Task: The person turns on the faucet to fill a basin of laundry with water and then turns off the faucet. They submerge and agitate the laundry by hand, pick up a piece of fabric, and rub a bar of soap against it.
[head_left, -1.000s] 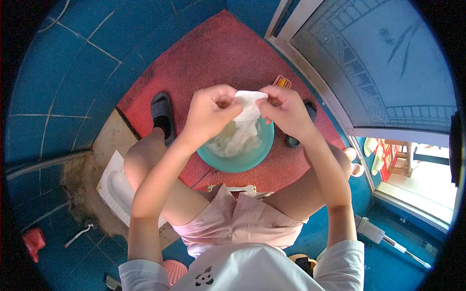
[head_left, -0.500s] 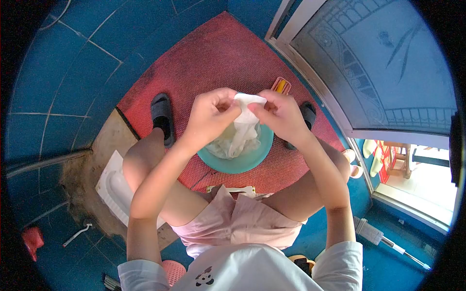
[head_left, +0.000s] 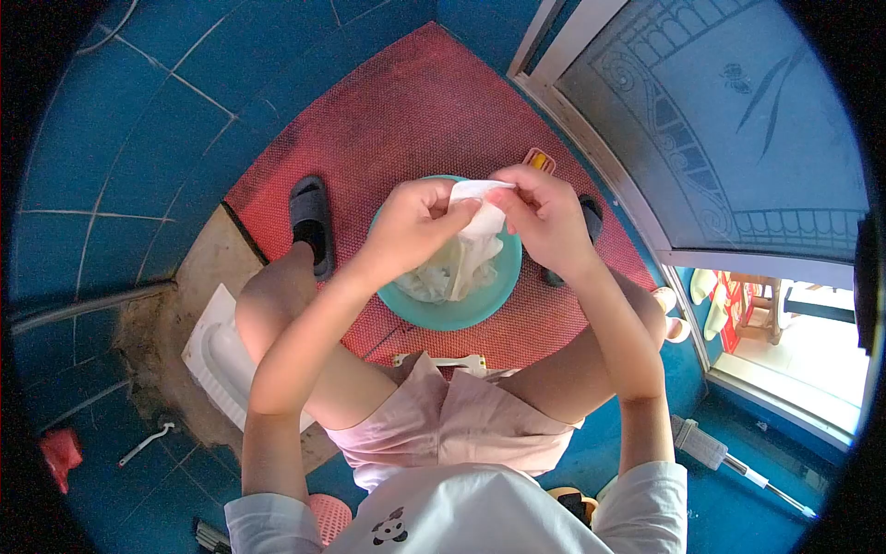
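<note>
A white cloth (head_left: 478, 220) is stretched between my two hands, its lower part hanging into a teal basin (head_left: 457, 319). My left hand (head_left: 417, 222) pinches the cloth's left edge between thumb and fingers. At the upper right edge, my right hand (head_left: 540, 212) grips it with closed fingers. More pale wet fabric (head_left: 429, 280) lies in the basin, which stands on the red mat between my feet.
Red mat (head_left: 369, 120) on the floor; pink soap holder (head_left: 540, 160) beyond the basin. A squat toilet (head_left: 221, 351) is at the left. A frosted door (head_left: 729, 129) and a brush with a long handle (head_left: 706, 445) are at the right.
The cloth's top edge has shifted slightly right and now tilts between the hands. My left hand has moved a little to the right and down; both hands keep their hold.
</note>
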A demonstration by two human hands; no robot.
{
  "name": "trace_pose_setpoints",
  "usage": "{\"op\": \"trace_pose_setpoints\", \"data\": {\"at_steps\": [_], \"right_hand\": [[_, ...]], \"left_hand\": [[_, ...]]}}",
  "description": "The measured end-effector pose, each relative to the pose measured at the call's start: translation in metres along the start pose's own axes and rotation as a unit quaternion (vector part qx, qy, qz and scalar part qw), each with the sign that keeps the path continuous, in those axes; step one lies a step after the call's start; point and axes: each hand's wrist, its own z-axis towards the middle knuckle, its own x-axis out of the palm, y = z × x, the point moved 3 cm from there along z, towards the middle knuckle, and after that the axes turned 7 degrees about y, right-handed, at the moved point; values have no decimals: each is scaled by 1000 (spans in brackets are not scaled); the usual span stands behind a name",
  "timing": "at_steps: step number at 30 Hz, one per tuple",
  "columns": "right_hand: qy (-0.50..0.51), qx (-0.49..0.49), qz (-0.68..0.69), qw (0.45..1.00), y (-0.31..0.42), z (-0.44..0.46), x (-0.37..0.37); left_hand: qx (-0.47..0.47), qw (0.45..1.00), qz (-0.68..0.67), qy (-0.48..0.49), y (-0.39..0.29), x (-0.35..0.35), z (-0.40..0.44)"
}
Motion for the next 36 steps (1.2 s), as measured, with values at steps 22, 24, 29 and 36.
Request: {"op": "trace_pose_setpoints", "data": {"at_steps": [22,24,29,36], "right_hand": [[13,58,74,996,-12,0,1],[7,55,94,994,-10,0,-3],[-4,122,194,973,-14,-1,-10],[-6,-150,-255,955,-1,-9,20]], "left_hand": [[-40,997,-58,36,12,-9,2],[-45,992,-114,36,9,-6,2],[-72,989,-127,21,24,6,2],[-100,950,-271,-119,20,5,2]]}}
